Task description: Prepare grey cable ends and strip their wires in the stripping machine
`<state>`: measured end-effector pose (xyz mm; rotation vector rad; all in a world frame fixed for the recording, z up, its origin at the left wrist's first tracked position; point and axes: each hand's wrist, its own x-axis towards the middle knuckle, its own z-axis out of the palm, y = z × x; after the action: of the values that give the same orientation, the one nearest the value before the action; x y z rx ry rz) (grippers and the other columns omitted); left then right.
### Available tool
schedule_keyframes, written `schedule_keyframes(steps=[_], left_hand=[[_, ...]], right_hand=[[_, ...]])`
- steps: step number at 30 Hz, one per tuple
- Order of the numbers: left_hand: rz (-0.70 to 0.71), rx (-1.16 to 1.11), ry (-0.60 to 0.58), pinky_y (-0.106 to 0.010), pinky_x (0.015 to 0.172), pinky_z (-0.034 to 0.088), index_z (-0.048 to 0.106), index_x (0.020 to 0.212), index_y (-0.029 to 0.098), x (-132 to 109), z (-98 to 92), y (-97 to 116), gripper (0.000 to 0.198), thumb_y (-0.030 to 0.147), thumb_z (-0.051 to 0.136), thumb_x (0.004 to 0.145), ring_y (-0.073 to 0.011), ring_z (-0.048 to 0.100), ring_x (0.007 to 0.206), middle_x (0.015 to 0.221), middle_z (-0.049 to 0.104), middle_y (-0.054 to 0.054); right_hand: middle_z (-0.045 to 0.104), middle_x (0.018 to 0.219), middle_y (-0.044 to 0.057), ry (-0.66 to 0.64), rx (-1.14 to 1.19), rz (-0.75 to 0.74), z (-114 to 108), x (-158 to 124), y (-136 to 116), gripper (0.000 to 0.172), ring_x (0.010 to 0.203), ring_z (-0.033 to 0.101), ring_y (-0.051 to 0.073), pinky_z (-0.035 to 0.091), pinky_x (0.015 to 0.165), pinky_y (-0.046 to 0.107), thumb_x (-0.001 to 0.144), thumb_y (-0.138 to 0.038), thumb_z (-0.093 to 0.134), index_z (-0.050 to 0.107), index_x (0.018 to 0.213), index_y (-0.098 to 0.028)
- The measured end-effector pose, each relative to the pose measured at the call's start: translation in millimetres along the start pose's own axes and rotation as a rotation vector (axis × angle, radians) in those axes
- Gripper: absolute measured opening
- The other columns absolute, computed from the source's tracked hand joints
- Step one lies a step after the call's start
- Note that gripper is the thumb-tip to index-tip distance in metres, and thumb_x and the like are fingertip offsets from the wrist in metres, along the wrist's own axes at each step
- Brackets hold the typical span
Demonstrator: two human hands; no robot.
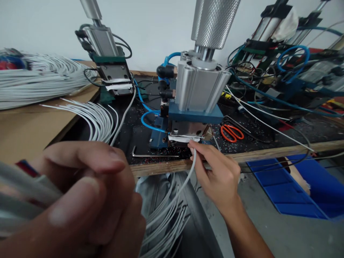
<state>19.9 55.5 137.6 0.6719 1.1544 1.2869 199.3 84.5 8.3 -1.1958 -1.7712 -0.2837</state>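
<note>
head view: right hand was pinched on a white cable w/ thumb + forefinger. cable tip sat up against the front slot of the pneumatic machine, near the front edge of the worktop; rest of the cable drooped below that edge. left hand was very close to the lens, blurred, fingers curled tight round a cable bundle w/ a red-blue band. hex key lay flat on the worktop just left of the machine base. orange scissors lay to the machine's right, apart from it. second machine stood farther back on the left, loose white cables fanned out beside it, big cable coil at far left. more cut cables hung below the worktop btw the hands. blue bin sat on the floor at right.
</note>
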Motion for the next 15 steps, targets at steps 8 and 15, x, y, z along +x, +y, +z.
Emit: schedule_keyframes(steps=[8,15], left_hand=[[0.098,0.007,-0.043,-0.010,0.027,0.023,0.069,0.069,0.022,-7.4,2.5,-2.8,0.027,0.040,0.088,0.076,-0.0016,0.034,0.026,0.042,0.044,0.010],[0.242,-0.012,-0.199,-0.012,0.022,0.034,0.073,0.078,0.023,16.4,-22.6,-19.3,0.027,0.045,0.089,0.075,-0.0041,0.041,0.018,0.042,0.054,0.010]], right_hand=[[0.082,0.099,0.006,-0.008,0.008,0.012,0.3,0.8,-1.0,0.022,0.084,0.077,0.013,0.060,0.076,0.026,0.098,-0.006,0.057,0.071,0.114,-0.011],[0.082,0.099,0.007,-0.003,0.002,0.015,0.4,1.8,-1.9,0.021,0.083,0.077,0.013,0.059,0.073,0.026,0.098,-0.005,0.058,0.071,0.114,-0.010]])
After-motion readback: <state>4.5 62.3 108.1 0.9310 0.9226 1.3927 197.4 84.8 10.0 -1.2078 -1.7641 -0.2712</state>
